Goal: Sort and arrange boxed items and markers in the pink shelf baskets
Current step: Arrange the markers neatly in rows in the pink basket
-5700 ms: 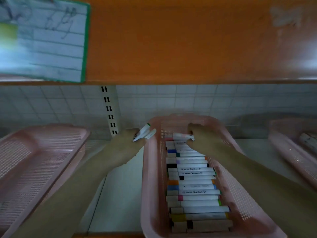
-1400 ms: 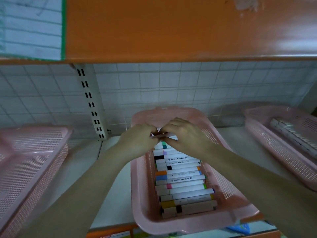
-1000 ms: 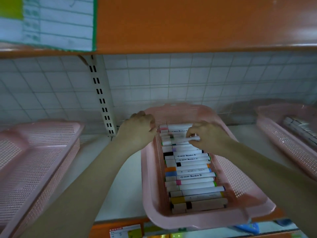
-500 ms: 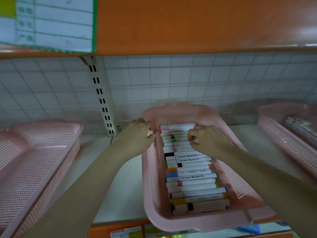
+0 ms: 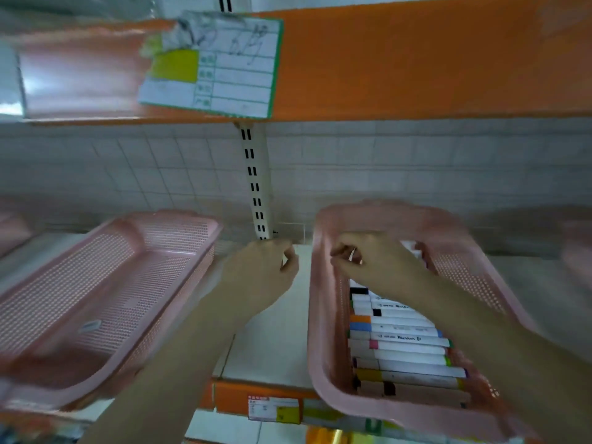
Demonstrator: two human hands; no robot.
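A pink basket [image 5: 324, 318] on the right holds a row of white markers [image 5: 400, 342] with coloured caps, lying crosswise. My right hand [image 5: 378, 267] hovers over the far end of that row. Its fingers are curled, and a small pale thing that looks like a marker end shows between them. My left hand [image 5: 259, 274] hangs over the bare shelf just left of this basket, off its rim, fingers curled with nothing in them. A second pink basket [image 5: 179, 219] stands empty on the left.
An orange upper shelf with a paper label [image 5: 211, 65] runs overhead. A slotted white upright [image 5: 256, 187] stands against the tiled back wall between the baskets. A price tag [image 5: 272, 408] sits on the front shelf edge. A blurred pink basket [image 5: 576, 251] shows far right.
My left hand has come off the marker basket's left rim and now hangs beside it. The view has swung left, bringing the empty basket in. My right hand stays over the far markers.
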